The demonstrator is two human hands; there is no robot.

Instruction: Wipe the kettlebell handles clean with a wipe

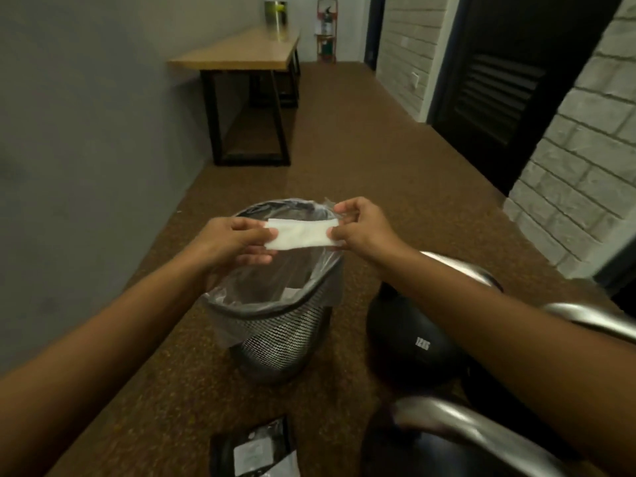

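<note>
A white folded wipe [300, 233] is stretched flat between both hands above the bin. My left hand [230, 242] pinches its left end and my right hand [362, 229] pinches its right end. Black kettlebells with silver handles stand on the floor at the lower right: one marked 12 kg [411, 342] under my right forearm, with its handle [481, 273] partly hidden. A second kettlebell's handle [461, 423] shows at the bottom edge. A third handle [599, 316] shows at the right.
A metal mesh waste bin [282, 339] lined with a clear plastic bag stands on the brown carpet, directly below the wipe. A black wipe packet [256, 451] lies on the floor near me. A wooden table [241, 53] stands along the grey left wall; brick wall and dark doors are right.
</note>
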